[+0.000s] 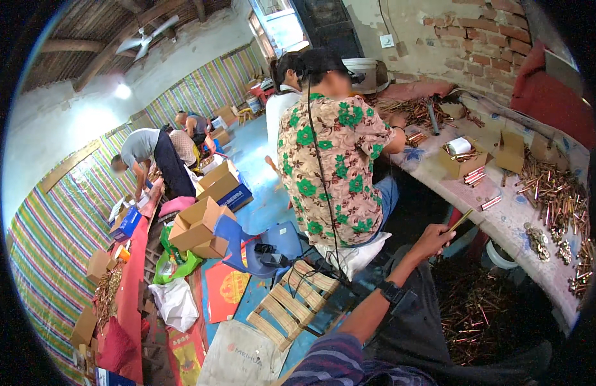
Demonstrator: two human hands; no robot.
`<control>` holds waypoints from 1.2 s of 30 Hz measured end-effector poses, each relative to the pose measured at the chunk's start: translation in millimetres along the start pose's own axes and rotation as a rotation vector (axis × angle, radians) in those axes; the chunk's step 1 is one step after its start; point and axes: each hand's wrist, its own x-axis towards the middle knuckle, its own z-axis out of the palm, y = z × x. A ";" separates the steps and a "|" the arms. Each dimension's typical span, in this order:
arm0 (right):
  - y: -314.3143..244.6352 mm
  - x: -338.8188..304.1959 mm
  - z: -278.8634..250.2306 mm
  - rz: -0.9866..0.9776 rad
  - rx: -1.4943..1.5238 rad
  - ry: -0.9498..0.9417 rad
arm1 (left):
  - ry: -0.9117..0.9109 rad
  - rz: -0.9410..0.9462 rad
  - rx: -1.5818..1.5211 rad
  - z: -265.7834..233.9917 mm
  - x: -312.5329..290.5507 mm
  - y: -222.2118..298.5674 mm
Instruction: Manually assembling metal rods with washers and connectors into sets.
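Observation:
My left hand [433, 241], with a dark watch on its wrist, is raised beside the near edge of the table. Its fingers are closed round a long, thin, gold-coloured bolt [462, 220], which points up and away to the right. A little beyond the bolt's tip, a small group of copper-coloured bolts [491, 202] lies on the tabletop. More bolts lie in a row next to an open cardboard box [464, 161] that has a white roll in it. My right hand is not in view.
A pile of bolts [549, 186] and some washers [537, 242] cover the right side of the worktable [433, 151]. Below, loose bolts [472, 315] fill a dark space by my legs. A co-worker in a flowered shirt [330, 167] sits ahead; a slatted wooden seat [295, 302] stands left.

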 end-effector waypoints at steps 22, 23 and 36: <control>-4.7 2.9 -6.8 -0.132 0.065 0.015 | -0.001 -0.079 0.050 -0.7 11.6 4.8; -3.9 3.5 -7.8 -0.133 0.062 0.016 | 0.014 -0.080 0.041 2.3 12.0 6.9; -16.9 9.2 -16.9 -0.298 0.133 0.022 | 0.058 -0.088 0.076 2.7 16.5 11.9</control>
